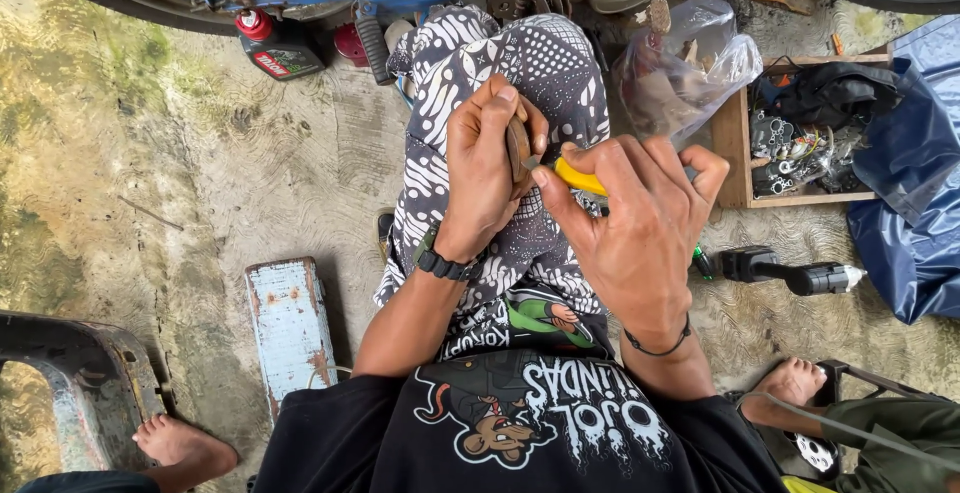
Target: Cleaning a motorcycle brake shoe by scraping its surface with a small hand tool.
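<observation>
Clamped, the left hand (485, 168) holds a brown disc (518, 145) while the right hand (635, 218) works a yellow-handled tool (580, 177) against its edge, calling for steadiness.

**Count of what is on view**

Two hands at work: the left hand (487, 168) and the right hand (632, 215). One brown part (518, 145) and one yellow-handled tool (582, 177). Two wristbands. One oil bottle (275, 45). One plastic bag (685, 68). One wooden tray (733, 143) of small parts. One black grip (790, 273). Two wheels. Two bare feet of other people: one (180, 446) left, one (792, 381) right.
</observation>
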